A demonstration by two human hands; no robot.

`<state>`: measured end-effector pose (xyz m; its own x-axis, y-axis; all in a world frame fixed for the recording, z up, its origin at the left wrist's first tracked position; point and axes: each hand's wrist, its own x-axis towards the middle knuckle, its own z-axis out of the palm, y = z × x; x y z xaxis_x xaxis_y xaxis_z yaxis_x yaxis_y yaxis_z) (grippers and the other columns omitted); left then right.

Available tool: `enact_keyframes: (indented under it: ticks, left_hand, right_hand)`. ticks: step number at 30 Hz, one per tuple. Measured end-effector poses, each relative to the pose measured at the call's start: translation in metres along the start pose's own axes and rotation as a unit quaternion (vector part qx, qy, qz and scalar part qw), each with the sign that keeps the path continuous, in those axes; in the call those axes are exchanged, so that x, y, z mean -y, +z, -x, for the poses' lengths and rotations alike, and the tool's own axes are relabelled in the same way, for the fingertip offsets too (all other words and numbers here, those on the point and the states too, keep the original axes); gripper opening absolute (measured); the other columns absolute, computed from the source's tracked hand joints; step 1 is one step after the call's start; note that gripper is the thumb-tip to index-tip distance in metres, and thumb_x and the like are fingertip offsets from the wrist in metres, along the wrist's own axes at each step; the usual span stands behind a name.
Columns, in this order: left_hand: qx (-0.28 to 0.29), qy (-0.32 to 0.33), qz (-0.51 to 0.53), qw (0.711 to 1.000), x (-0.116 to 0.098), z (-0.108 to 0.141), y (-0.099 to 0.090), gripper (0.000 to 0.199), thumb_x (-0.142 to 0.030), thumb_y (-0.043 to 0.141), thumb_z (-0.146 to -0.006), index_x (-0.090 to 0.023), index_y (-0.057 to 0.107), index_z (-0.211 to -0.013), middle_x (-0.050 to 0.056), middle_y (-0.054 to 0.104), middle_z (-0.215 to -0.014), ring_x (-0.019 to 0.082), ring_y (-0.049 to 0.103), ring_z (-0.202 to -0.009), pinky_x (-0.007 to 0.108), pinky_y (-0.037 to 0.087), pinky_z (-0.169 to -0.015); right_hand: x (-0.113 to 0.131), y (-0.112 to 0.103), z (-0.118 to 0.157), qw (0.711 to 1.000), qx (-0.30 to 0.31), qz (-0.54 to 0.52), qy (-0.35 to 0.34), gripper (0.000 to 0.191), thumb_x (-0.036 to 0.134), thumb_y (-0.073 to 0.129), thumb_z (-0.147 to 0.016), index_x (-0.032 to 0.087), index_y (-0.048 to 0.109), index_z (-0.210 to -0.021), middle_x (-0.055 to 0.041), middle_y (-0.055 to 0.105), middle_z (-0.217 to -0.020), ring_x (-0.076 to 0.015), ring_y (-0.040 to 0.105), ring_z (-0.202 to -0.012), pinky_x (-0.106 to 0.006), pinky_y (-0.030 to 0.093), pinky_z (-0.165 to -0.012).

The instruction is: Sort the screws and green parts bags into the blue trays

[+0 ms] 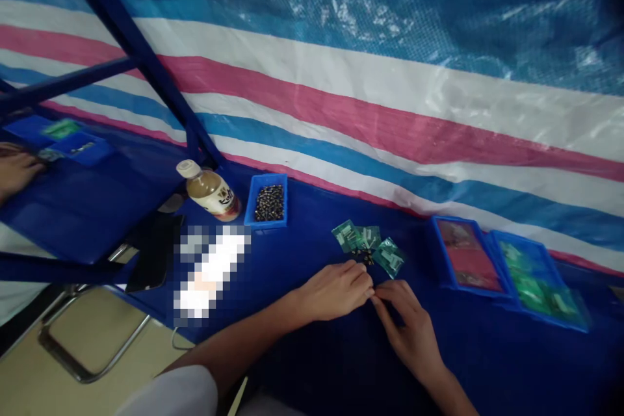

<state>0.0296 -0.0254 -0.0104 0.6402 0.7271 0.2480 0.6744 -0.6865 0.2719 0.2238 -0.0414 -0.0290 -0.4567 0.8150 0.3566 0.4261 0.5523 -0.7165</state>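
Observation:
My left hand (pixel 338 289) and my right hand (pixel 407 325) meet at the fingertips over the blue table (pixel 312 364). Both are closed in a pinch; whatever lies between the fingers is too small or hidden to name. Just beyond them is a little pile of small dark and brass-coloured parts (pixel 365 257). Around that pile lie several small green packets (pixel 390 256) with pale pieces inside, close to my knuckles but apart from them.
A blue tray of small metal parts (pixel 270 203) stands beside a drink bottle (pixel 212 192). At right are a tray with red packets (pixel 468 253) and one with green packets (pixel 536 283). A blue frame post (pixel 160 88) rises at left; another person's hand (pixel 17 169) is beyond it.

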Motion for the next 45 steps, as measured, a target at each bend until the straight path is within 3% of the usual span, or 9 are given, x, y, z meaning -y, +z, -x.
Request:
enact_keyframes:
  ticks: [5,10,13,17,20,22,27,36,45]
  left_hand:
    - [-0.155,-0.05,-0.119,0.979,0.035,0.011,-0.024,0.031,-0.025,0.042,-0.098,-0.017,0.055,-0.072,0.002,0.055,-0.069,0.016,0.055,-0.068,0.027,0.044,-0.063]
    - [-0.267,-0.399,-0.214,0.851,0.094,0.038,-0.064,0.031,-0.044,0.05,-0.096,-0.016,0.06,-0.087,0.007,0.06,-0.086,0.021,0.06,-0.081,0.027,0.042,-0.063]
    - [-0.264,-0.484,-0.215,0.806,0.109,0.047,-0.072,0.037,-0.051,0.05,-0.094,-0.016,0.06,-0.098,0.009,0.061,-0.094,0.024,0.061,-0.083,0.028,0.042,-0.061]
    - [-0.238,-0.388,-0.173,0.874,0.091,0.037,-0.056,0.033,-0.044,0.041,-0.1,-0.016,0.06,-0.097,0.007,0.062,-0.092,0.021,0.062,-0.085,0.028,0.045,-0.066]
    - [-0.131,-0.228,-0.131,0.956,0.063,0.02,-0.032,0.027,-0.035,0.039,-0.102,-0.018,0.061,-0.104,0.006,0.063,-0.093,0.019,0.061,-0.085,0.027,0.048,-0.068]
    - [-0.079,-0.164,-0.116,0.977,0.047,0.011,-0.016,0.023,-0.033,0.045,-0.1,-0.023,0.06,-0.113,0.005,0.063,-0.102,0.019,0.06,-0.087,0.027,0.05,-0.07]
    - [-0.02,-0.139,-0.092,0.986,0.037,0.004,0.003,0.032,-0.035,0.053,-0.096,-0.023,0.056,-0.125,0.008,0.054,-0.13,0.024,0.054,-0.104,0.036,0.05,-0.09]
    - [-0.047,-0.238,-0.082,0.967,0.059,0.012,-0.005,0.05,-0.05,0.065,-0.085,-0.015,0.056,-0.119,0.01,0.057,-0.109,0.029,0.049,-0.107,0.041,0.048,-0.094]
    - [-0.018,-0.193,-0.142,0.971,0.062,0.01,-0.01,0.021,-0.02,0.043,-0.097,-0.014,0.06,-0.107,0.011,0.061,-0.103,0.024,0.055,-0.098,0.036,0.051,-0.084]
  right_hand:
    - [-0.004,0.008,-0.001,0.998,0.026,0.04,-0.045,0.011,0.013,0.056,-0.092,0.022,0.058,-0.098,-0.0046,0.061,-0.09,-0.0199,0.057,-0.089,-0.036,0.049,-0.079]
    - [-0.007,0.01,-0.004,0.996,0.015,0.082,-0.021,0.007,0.016,0.056,-0.093,0.022,0.06,-0.096,-0.0047,0.062,-0.09,-0.0203,0.057,-0.088,-0.037,0.05,-0.079]
    - [-0.009,0.008,-0.005,0.993,-0.008,0.118,0.0,0.01,0.018,0.056,-0.094,0.022,0.061,-0.101,-0.0055,0.062,-0.092,-0.021,0.056,-0.09,-0.038,0.05,-0.081]
    - [-0.014,0.005,-0.008,0.983,-0.023,0.181,0.021,0.029,0.021,0.054,-0.095,0.024,0.06,-0.122,-0.009,0.059,-0.102,-0.0245,0.052,-0.096,-0.045,0.048,-0.087]
    - [-0.017,0.005,-0.01,0.975,-0.018,0.218,0.03,0.041,0.024,0.053,-0.095,0.029,0.054,-0.136,-0.011,0.054,-0.108,-0.0268,0.049,-0.098,-0.051,0.046,-0.09]
    - [-0.019,0.005,-0.01,0.972,-0.013,0.232,0.033,0.043,0.025,0.053,-0.095,0.031,0.052,-0.138,-0.0115,0.052,-0.111,-0.0278,0.048,-0.101,-0.053,0.045,-0.091]
    - [-0.02,0.003,-0.01,0.971,-0.004,0.236,0.033,0.036,0.026,0.054,-0.095,0.029,0.059,-0.13,-0.0113,0.052,-0.114,-0.0277,0.048,-0.105,-0.05,0.045,-0.093]
    - [-0.018,-0.003,-0.01,0.982,-0.004,0.188,0.017,0.028,0.025,0.055,-0.094,0.026,0.062,-0.121,-0.0099,0.054,-0.111,-0.0249,0.052,-0.105,-0.044,0.049,-0.092]
    - [-0.015,-0.008,-0.012,0.987,-0.032,0.155,0.023,0.024,0.023,0.053,-0.095,0.024,0.065,-0.116,-0.009,0.059,-0.107,-0.0225,0.055,-0.101,-0.04,0.052,-0.089]
